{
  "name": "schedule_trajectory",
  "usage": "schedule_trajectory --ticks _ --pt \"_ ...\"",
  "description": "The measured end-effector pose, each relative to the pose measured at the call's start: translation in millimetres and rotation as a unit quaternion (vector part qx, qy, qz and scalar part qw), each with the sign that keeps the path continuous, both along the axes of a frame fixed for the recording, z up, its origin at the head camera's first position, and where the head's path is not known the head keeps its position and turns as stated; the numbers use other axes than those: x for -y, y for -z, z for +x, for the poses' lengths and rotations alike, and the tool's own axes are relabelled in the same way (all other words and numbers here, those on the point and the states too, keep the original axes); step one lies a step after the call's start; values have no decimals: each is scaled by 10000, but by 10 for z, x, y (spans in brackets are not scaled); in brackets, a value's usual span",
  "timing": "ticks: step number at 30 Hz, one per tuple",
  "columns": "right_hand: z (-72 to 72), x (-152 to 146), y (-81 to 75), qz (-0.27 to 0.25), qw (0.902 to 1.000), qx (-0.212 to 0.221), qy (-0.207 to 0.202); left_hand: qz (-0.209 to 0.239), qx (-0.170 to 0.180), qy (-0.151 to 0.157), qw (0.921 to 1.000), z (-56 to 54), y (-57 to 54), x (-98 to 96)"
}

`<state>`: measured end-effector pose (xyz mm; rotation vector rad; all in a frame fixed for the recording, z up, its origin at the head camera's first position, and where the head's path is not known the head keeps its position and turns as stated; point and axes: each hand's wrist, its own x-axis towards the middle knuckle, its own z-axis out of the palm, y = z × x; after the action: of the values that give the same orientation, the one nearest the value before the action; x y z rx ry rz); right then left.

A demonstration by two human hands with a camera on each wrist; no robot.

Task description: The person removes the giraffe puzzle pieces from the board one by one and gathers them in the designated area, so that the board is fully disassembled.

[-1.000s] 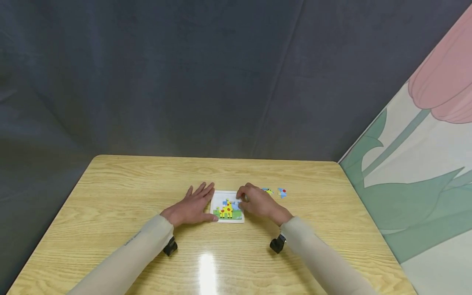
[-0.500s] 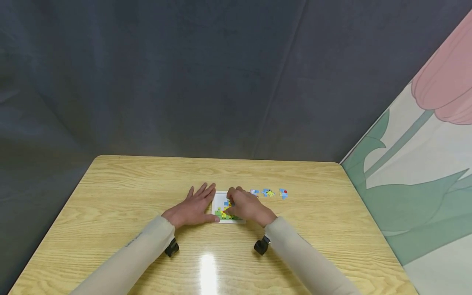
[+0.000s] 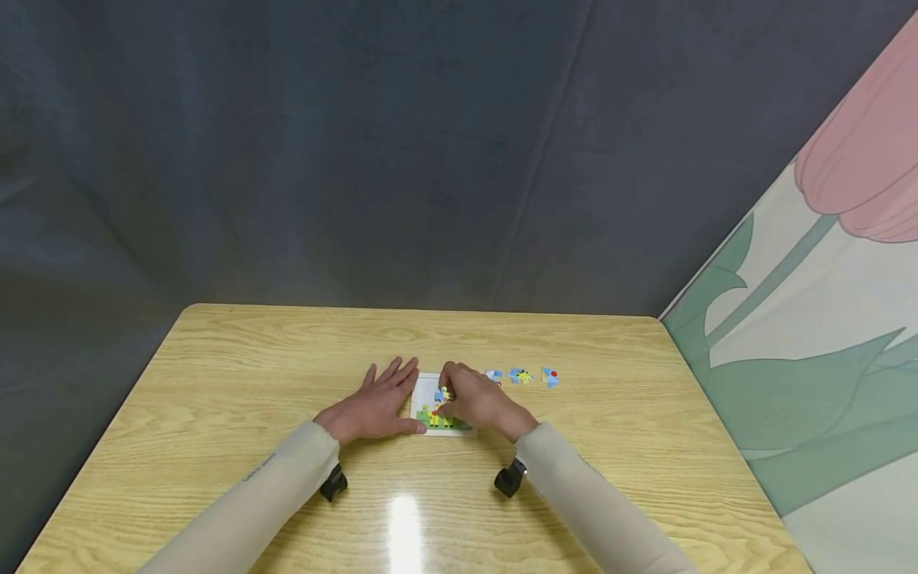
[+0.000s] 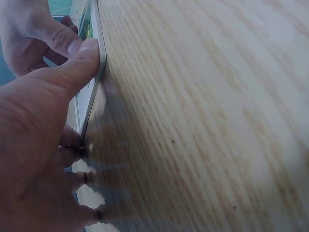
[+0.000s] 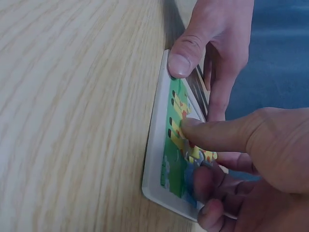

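Note:
A small white-framed giraffe puzzle board (image 3: 425,383) lies on the table, its picture partly filled with green, yellow and blue pieces. My left hand (image 3: 380,405) lies along the board's left side with fingers spread; its thumb (image 5: 180,65) rests on the near left corner of the frame. Over the middle of the board, my right hand (image 3: 479,399) pinches a jigsaw piece (image 5: 189,151) between thumb and fingers. That piece looks tilted, with its grey edge showing, and the fingers hide most of it. The board's right part is behind my right hand in the head view.
To the right of the board lie loose jigsaw pieces: a blue and white one (image 3: 493,375), a blue and yellow one (image 3: 521,375) and a blue one with a red spot (image 3: 550,378). A dark curtain (image 3: 358,159) hangs behind the wooden table (image 3: 287,335).
My right hand has moved left from the board's right edge to its middle, uncovering a loose piece on the right. It now pinches a tilted piece. My left hand has stayed in place.

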<state>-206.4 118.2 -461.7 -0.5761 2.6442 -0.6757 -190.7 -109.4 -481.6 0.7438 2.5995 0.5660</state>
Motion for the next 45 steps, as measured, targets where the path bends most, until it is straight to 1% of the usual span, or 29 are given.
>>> schedule_trajectory --ticks 4,9,11,16,21,26,35,39,45 --pt "-5 -15 2 -320 9995 55 -29 -14 38 -11 10000 2 2 -1" --pt "-18 -21 -13 -693 9971 282 -128 11 85 -39 10000 4 -7 3" --pt "-18 -18 -20 -708 9968 354 -145 18 82 -44 10000 5 -13 3" --pt "-12 -29 -48 -665 9974 251 -155 7 67 -49 10000 -3 -5 0" --pt "-12 -67 -112 -856 9961 195 -55 13 -5 -33 10000 -19 8 1" --pt "-22 -143 -128 -993 9948 209 14 9 -42 -40 10000 -20 5 -5" --pt "-10 -409 -135 -1038 9941 173 281 20 -5 -63 10000 -15 19 -3" --pt "-4 -588 -134 -972 9938 199 494 43 20 -34 10000 8 2 -1" --pt "-18 -910 -103 -880 9935 92 717 12 68 -23 10000 29 -27 -13"
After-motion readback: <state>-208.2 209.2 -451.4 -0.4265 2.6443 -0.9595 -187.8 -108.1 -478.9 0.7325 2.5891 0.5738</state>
